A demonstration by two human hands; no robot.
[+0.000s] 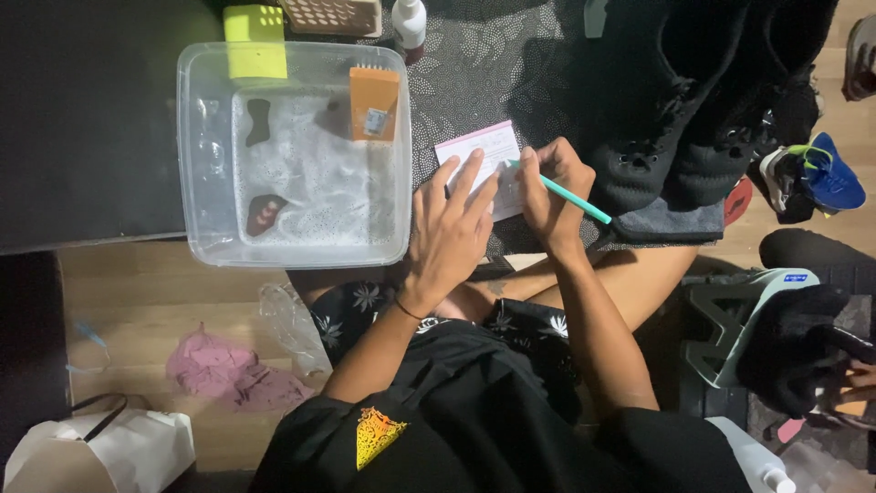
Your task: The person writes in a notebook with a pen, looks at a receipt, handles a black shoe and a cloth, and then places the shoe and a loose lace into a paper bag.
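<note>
The small pink-edged card is laid on the dark patterned mat, just beyond the person's knees, between the clear plastic tub and the black shoes. Nearest the camera, a black shirt with a yellow-orange emblem and dark floral shorts are seen, with both forearms stretched forward over the lap. The card is pinned flat by the left hand, whose fingers are spread wide and laid across its lower left part; nothing is gripped by that hand. A teal pen is pinched in the closed fingers of the right hand, with its tip set on the card's right part and its barrel slanted out to the right. To the left, on the wooden floor, a pink crumpled bag, a clear plastic wrapper and a white paper bag are found. Farther off, the tub is filled with foamy water, in which two dark pieces are sunk, and an orange brush is leaned against its far right wall. A yellow-green sponge is rested on the tub's far rim. Beyond the tub, a white bottle is stood on the mat.
</note>
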